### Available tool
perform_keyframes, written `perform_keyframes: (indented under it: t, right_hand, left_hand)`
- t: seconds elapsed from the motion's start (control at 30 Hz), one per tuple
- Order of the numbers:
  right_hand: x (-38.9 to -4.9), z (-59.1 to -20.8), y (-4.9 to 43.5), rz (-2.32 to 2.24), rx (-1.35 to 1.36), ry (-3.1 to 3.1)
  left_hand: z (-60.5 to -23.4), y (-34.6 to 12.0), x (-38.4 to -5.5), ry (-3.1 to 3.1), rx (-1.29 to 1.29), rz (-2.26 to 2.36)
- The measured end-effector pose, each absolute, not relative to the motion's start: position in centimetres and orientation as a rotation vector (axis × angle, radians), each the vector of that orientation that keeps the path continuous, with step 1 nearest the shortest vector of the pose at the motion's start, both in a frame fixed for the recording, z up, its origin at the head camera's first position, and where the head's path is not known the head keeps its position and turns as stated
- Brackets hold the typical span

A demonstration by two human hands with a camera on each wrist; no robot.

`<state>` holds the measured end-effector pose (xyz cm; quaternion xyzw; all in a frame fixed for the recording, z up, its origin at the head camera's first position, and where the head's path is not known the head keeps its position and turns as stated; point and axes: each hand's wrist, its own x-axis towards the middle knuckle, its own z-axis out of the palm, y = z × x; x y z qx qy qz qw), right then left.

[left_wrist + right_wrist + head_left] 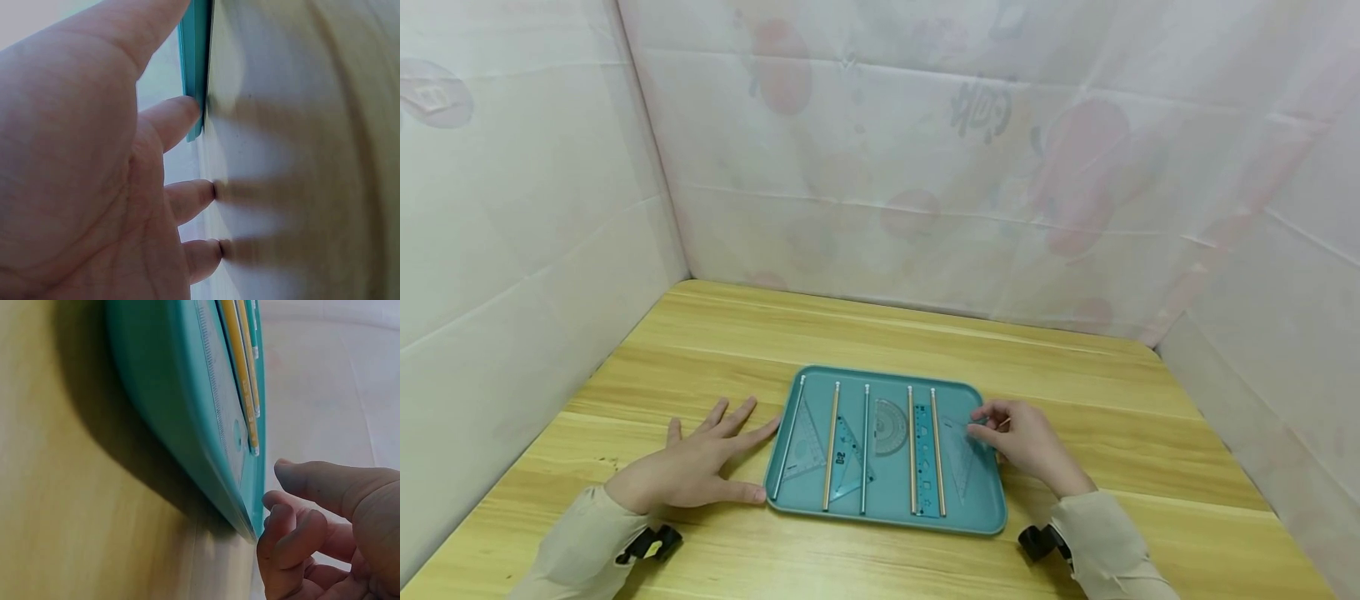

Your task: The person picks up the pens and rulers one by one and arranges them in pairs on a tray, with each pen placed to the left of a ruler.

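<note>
A teal tray (887, 518) lies on the table, holding a row of drawing tools and pencils. My left hand (703, 462) is spread flat beside its left edge, thumb and index fingertips at the rim. At the upper right side is my right hand (1018, 437), its thumb and index finger apart and its other fingers loosely curled around nothing. Nearest to it is a clear set square (958, 462). Further left come a teal ruler (927, 467) between two wooden pencils, a clear protractor (889, 429), a teal set square (846, 467) and another clear set square (802, 450).
Several pencils separate the tools, among them a teal pencil (865, 450) and a wooden pencil (831, 446). The wooden table (737, 333) extends around the tray. Pale printed cloth walls (880, 150) enclose it at the back and both sides.
</note>
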<state>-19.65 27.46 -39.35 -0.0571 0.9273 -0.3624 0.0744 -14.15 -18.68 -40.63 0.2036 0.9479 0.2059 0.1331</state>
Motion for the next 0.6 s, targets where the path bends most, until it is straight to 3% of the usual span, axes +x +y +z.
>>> perform_keyframes:
  t: [0.6]
  right_hand:
    - [-19.0,-38.1,29.5,-0.980,-0.306,2.847]
  left_hand:
    - [-40.3,-19.7,-14.1,2.805,0.627,0.657]
